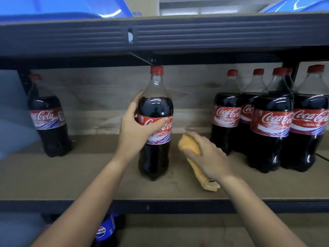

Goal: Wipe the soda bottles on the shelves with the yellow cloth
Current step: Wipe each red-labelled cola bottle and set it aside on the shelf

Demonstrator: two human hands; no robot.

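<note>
Metal rack with dark blue-grey beams and pale brown board shelves; the middle shelf (53,177) fills the view, backed by a light wood-grain panel. The beam (195,32) above is ribbed along its face, with blue plastic and a carton reading "...tols" on the level over it. Below the shelf edge, a Pepsi bottle (105,230) with a blue label shows between the forearms. All bottles on the middle shelf are large cola bottles with red caps and red Coca-Cola labels; the smaller print under the logo is too blurred to read. One bottle (48,122) stands alone at far left, upright. A cluster of bottles (270,122) stands packed together at right. The centre bottle (154,122) stands upright on the board, well apart from both; dark liquid reaches the shoulder, clear neck above. The left hand (137,129) grasps it at label height, thumb across the front of the label, fingers round the back. The right hand (206,155) clutches the yellow cloth (190,145), bunched at the fingers, its tail hanging down to the board; the cloth sits just beside the centre bottle, not touching it.
</note>
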